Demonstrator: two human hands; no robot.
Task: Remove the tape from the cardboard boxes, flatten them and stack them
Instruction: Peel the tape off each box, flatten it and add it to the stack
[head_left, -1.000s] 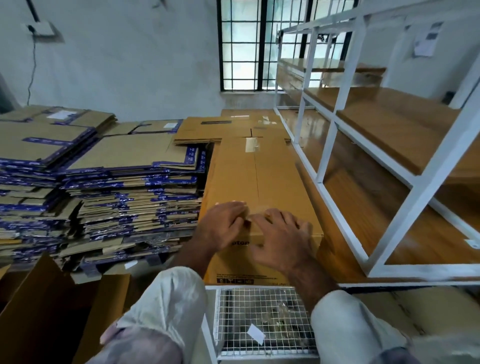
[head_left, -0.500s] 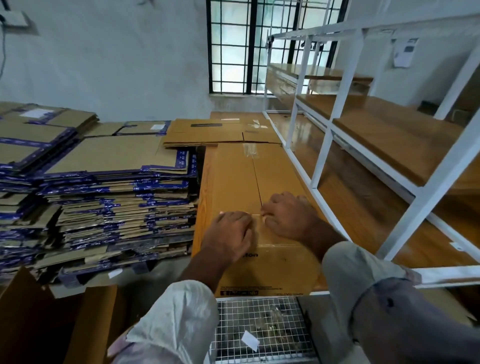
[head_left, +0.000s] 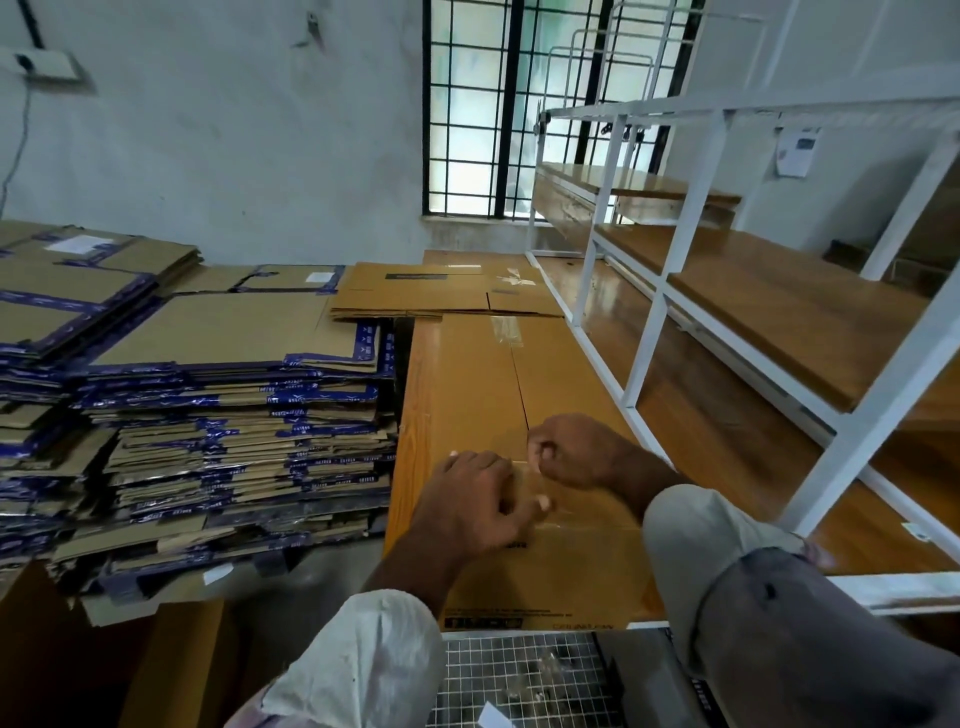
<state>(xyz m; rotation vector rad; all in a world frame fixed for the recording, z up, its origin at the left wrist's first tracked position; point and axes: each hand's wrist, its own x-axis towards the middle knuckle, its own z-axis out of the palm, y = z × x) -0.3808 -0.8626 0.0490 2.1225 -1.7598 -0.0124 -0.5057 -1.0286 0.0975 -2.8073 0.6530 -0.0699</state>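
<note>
A white metal shelving rack (head_left: 649, 332) with wooden shelf boards fills the right side, running back toward a barred window (head_left: 493, 104). To the left stand tall stacks of flattened cardboard boxes (head_left: 208, 415), many edged with blue printed tape, reaching about the height of the worktop. Between these lies a long cardboard box (head_left: 483, 384), closed, on the wooden bottom shelf of the rack, its centre seam running away from the person. Beyond its far end rests a small pile of flattened plain boxes (head_left: 441, 293). A strip of clear tape (head_left: 506, 330) crosses the far end of the seam (a second strip sits at the near end, under the hands, though it is hard to make out). In front of the box, at the bottom of the view, is a wire mesh basket (head_left: 519, 675).

The left hand (head_left: 475, 501) rests on the near end of the box top, fingers curled, fingertips at the seam; whether it pinches tape I cannot tell. The right hand (head_left: 576, 449) sits just beside it, curled into a loose fist at the seam, thumb and fingers apparently pinching the tape end.
</note>
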